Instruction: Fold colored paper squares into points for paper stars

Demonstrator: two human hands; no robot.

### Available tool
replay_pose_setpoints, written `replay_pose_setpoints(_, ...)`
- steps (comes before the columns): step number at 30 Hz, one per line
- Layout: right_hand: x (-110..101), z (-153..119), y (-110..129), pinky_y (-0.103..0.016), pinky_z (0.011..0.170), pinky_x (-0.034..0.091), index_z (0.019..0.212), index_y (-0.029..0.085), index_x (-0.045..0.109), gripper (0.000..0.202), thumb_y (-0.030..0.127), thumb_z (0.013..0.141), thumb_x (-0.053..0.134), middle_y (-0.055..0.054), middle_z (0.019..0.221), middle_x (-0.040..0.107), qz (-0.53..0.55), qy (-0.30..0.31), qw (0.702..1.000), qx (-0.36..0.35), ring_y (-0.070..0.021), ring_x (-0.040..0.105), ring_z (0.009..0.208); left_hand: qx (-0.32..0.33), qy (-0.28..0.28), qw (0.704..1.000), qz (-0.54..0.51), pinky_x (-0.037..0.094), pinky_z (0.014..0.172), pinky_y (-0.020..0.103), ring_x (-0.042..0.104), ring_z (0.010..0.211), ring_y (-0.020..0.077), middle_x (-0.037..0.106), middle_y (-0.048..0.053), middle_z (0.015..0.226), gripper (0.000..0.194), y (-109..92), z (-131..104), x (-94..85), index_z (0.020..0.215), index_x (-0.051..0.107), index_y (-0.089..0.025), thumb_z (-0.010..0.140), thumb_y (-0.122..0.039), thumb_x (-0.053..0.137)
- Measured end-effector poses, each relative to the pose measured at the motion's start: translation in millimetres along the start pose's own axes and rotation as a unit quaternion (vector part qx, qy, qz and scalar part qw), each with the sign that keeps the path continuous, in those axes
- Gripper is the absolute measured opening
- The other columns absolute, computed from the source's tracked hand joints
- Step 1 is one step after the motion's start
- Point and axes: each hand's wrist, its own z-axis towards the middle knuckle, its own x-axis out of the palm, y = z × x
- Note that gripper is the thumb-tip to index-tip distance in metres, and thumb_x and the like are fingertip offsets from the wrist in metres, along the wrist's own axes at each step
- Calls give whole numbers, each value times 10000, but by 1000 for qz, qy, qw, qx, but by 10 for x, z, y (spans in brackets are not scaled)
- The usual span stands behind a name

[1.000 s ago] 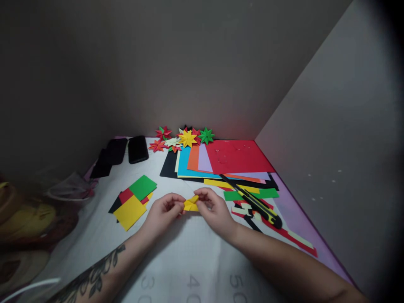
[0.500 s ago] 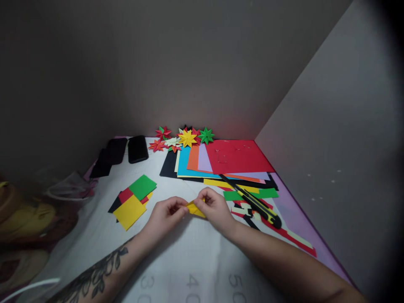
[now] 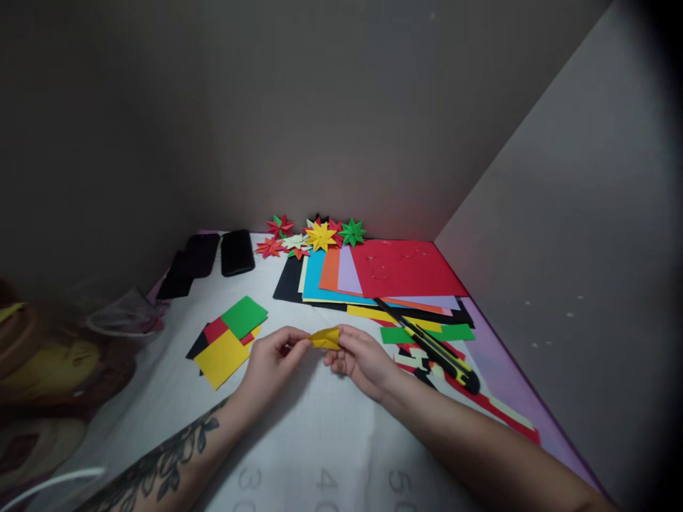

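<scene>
A small folded piece of yellow paper is held in the air between my two hands, above the white sheet. My left hand pinches its left tip between thumb and forefinger. At its right end, my right hand grips it with thumb and fingers, the lower fingers curled beneath. Left of my left hand lie small paper squares, a yellow one in front and a green one behind, with red and black between and under them.
Folded paper stars sit along the back wall. Beside them lie stacked coloured sheets, red on top. A black and yellow utility knife rests on paper strips at right. A black phone is at back left, a mesh bag at left.
My right hand has turned so its curled fingers show below the paper. The folded yellow paper has tilted, showing a longer, narrower face. The view has shifted slightly.
</scene>
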Motion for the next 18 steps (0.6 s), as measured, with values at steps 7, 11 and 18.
replay_pose_setpoints(7, -20, 27, -43, -171, 437, 290, 812, 155, 576, 259, 359, 702, 690, 4, 562, 612, -32, -34, 998, -39, -77, 518, 468, -16, 2, 1000, 4, 451, 593, 239, 606, 643, 157, 702, 20, 741, 148, -51, -7, 14, 757, 683, -180, 754, -311, 614)
replay_pose_setpoints(11, -38, 39, -49, -181, 434, 306, 835, 163, 593, 266, 393, 724, 667, 17, 548, 604, -101, -67, 988, -98, -80, 507, 453, -41, 24, 999, -19, 462, 581, 242, 616, 638, 161, 704, 24, 733, 143, -49, -10, 28, 783, 681, -177, 743, -302, 624)
replay_pose_setpoints(18, -99, 26, -40, -207, 452, 363, 822, 157, 641, 216, 354, 736, 648, 25, 563, 574, -227, -39, 965, -129, -86, 488, 470, -14, 48, 999, 3, 490, 640, 243, 643, 691, 163, 721, 20, 763, 120, -39, -25, 16, 787, 699, -188, 744, -275, 629)
